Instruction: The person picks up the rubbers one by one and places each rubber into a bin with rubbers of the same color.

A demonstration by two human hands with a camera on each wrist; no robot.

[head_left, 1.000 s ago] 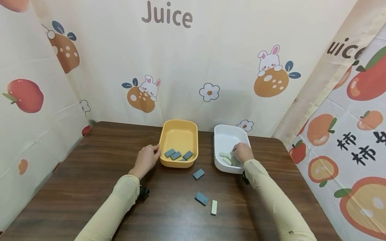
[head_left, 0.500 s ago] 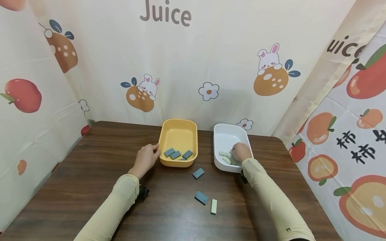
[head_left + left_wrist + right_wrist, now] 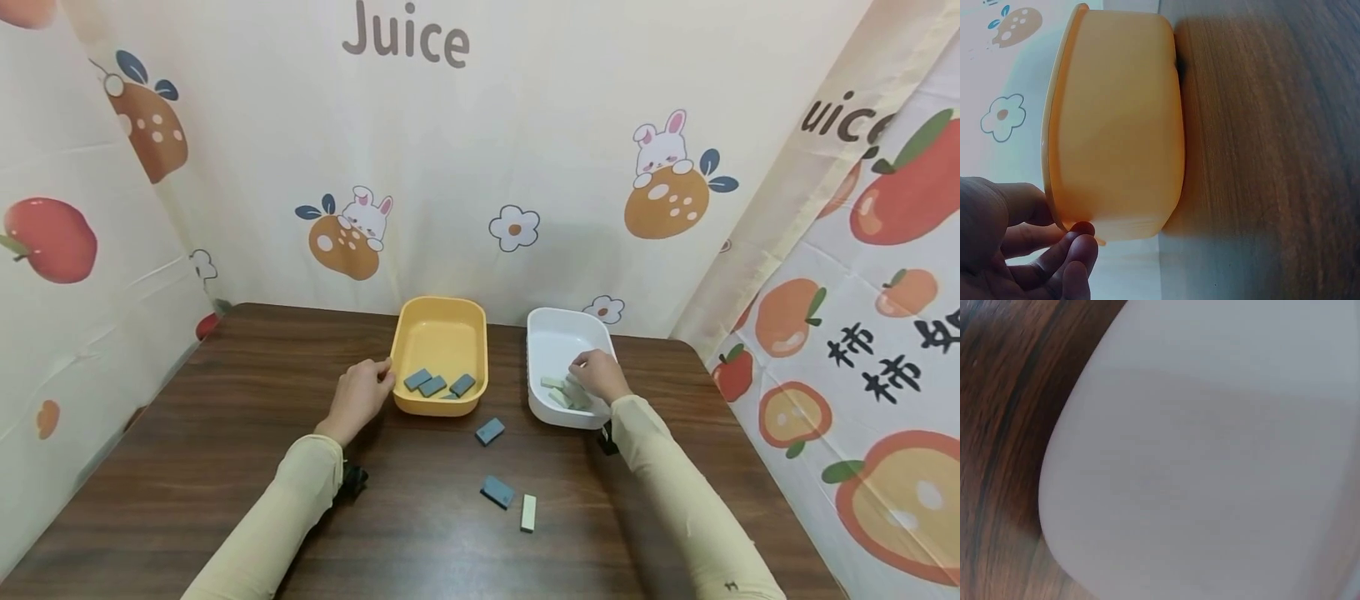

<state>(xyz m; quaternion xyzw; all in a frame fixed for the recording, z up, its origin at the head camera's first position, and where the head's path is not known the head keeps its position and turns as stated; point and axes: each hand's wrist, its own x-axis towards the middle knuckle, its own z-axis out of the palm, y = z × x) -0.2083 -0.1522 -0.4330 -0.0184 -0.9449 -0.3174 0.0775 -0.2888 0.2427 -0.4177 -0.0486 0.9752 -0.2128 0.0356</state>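
In the head view my left hand (image 3: 358,398) is at the left rim of the yellow bin (image 3: 438,333). The left wrist view shows its fingers (image 3: 1082,250) curled at the bin's corner, pinching the rim. Several blue-grey rectangular blocks (image 3: 432,386) lie in the near end of that bin. My right hand (image 3: 602,375) reaches over the right side of the white bin (image 3: 558,329), fingertips bent down just above several pale green blocks (image 3: 576,393). I cannot tell whether those fingertips hold a block. Only the white bin's outer wall (image 3: 1197,475) fills the right wrist view.
On the dark wooden table (image 3: 420,533), one blue-grey block (image 3: 490,431) lies between the bins on the near side. Closer in, another blue-grey block (image 3: 497,492) lies beside a pale green block (image 3: 528,513). A printed curtain (image 3: 450,150) hangs behind the table.
My right hand has lifted slightly within the white bin, showing more of the pale green blocks beneath it. My left hand stays at the yellow bin's rim. The head view has shifted slightly.
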